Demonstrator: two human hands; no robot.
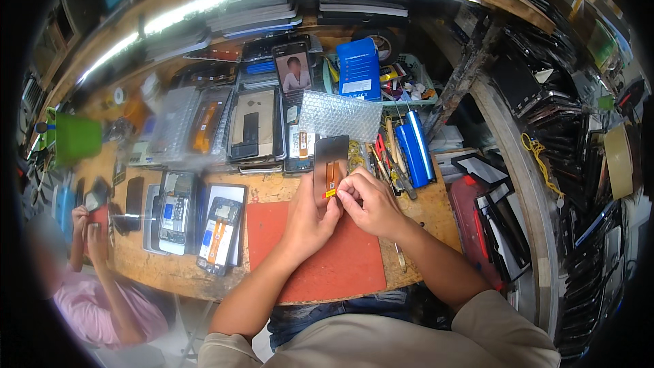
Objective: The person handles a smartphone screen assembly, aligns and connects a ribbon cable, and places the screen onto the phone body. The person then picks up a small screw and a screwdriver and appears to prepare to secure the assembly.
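A dark phone screen (332, 152) with an orange ribbon cable on its face is held upright above the red mat (317, 259). My left hand (310, 215) wraps round its lower left edge, thumb across the bottom. A small yellow and red sticker (330, 193) is on the screen's lower end. Beside it my right hand (368, 201) is closed in a pinch at the lower right corner; whether the fingertips have hold of the sticker's edge is hard to make out. An opened phone (219, 235) with an orange ribbon lies left of the mat.
Behind my hands are bubble wrap (344, 116), a propped phone (293, 67), a blue box (357, 68) and a basket (426, 101). Screwdrivers and a blue cylinder (414, 148) lie to the right. A person in a pink shirt (112, 310) works at left.
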